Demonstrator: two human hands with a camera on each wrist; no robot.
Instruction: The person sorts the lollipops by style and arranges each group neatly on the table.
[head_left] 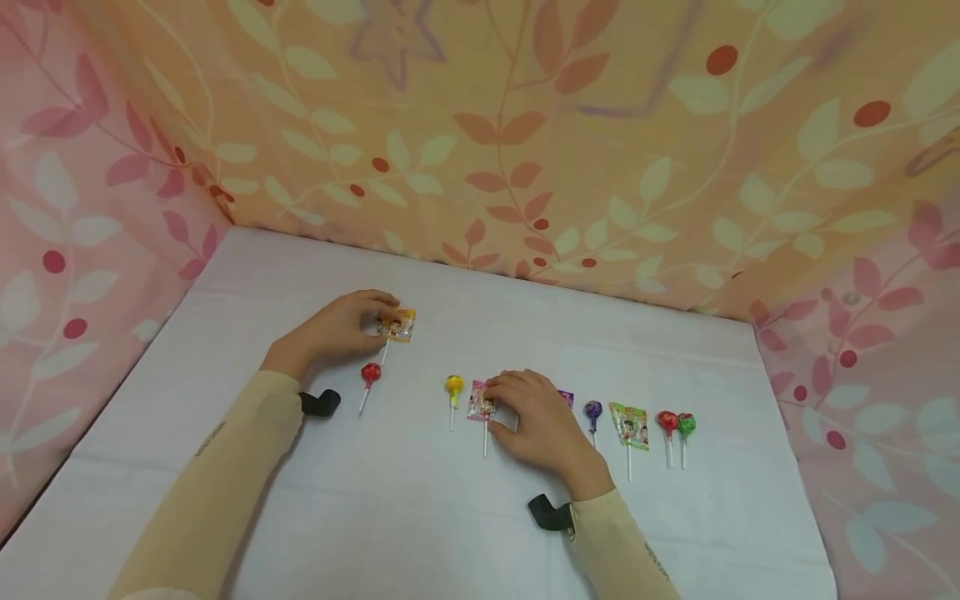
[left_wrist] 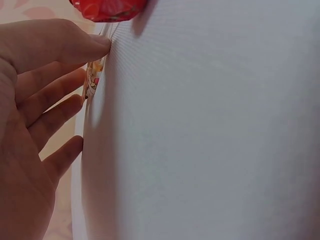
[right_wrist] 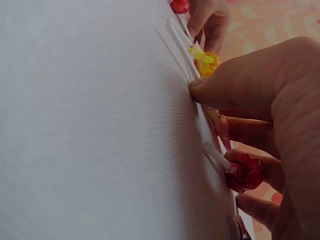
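White tabletop [head_left: 420, 500]: left hand [head_left: 337, 329] is pinching an orange-wrapped lollipop [head_left: 397, 325]; right hand [head_left: 536, 417] is gripping a pink-wrapped lollipop [head_left: 480, 406], stick pointing toward the person.

The white cloth-covered table [head_left: 420, 517] lies bare along its near edge and at its far right corner — open passage there. Across the middle runs a row of wrapped lollipops, from the round red lollipop [head_left: 371, 374] to the round green lollipop [head_left: 686, 425] near the right edge, closely spaced. Leaf-patterned fabric walls [head_left: 525, 125] close the far, left and right edges — entry is from the near edge or above.
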